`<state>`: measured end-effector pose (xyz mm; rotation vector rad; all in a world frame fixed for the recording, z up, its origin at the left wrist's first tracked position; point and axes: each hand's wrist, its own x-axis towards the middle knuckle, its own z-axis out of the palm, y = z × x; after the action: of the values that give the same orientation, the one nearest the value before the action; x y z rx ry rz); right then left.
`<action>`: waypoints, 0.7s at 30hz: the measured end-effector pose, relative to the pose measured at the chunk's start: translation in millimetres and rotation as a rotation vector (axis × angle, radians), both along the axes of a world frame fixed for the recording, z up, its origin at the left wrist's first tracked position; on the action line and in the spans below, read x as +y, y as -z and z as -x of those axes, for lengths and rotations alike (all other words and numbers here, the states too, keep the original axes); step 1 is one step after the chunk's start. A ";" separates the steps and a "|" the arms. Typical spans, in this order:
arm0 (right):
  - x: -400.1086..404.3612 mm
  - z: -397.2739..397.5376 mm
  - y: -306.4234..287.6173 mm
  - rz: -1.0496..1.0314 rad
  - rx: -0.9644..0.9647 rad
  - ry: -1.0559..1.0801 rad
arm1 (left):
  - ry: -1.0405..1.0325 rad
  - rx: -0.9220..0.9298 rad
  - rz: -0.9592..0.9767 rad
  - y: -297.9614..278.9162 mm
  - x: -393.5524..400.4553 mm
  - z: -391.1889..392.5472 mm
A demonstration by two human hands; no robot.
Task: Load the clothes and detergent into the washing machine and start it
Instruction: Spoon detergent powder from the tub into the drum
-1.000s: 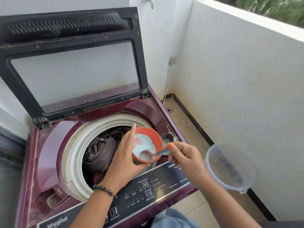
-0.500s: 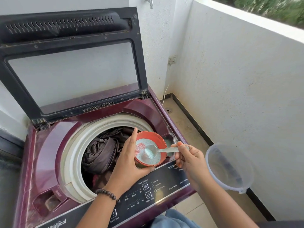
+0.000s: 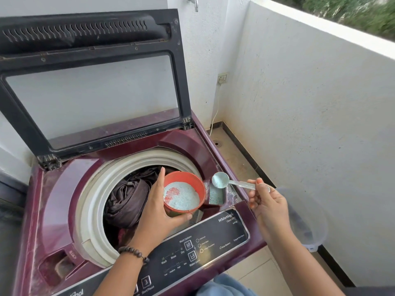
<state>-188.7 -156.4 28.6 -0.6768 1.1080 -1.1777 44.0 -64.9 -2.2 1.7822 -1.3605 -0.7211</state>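
We are gripping the cup (image 3: 184,192) in our left hand (image 3: 158,212) over the drum, our right hand (image 3: 266,205) pinching the spoon (image 3: 235,183), its handle running left-right, bowl pointing left above the tray (image 3: 217,195).

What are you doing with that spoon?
A person is putting washing powder into the washer. The left hand holds an orange cup of powder over the drum. The right hand holds a spoon above the small powder tray. Dark clothes are already inside, and the lid is up.
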 end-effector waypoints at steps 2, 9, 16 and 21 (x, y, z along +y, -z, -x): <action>-2.3 1.4 7.0 0.071 0.157 0.002 | -0.015 -0.017 -0.014 2.0 -0.2 -3.2; 3.6 -4.1 32.1 0.777 1.056 -0.271 | -0.025 -0.037 -0.033 6.4 2.0 -6.0; 0.1 -8.5 41.4 1.097 1.237 -0.317 | -0.021 -0.049 -0.029 7.1 1.1 -7.5; 6.3 -15.6 11.5 0.629 0.764 -0.173 | -0.021 -0.041 -0.024 8.7 -0.8 -6.6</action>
<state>-173.1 -150.1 17.1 -1.7789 1.2509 -1.1402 50.6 -65.6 -10.9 1.8367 -1.3632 -0.6958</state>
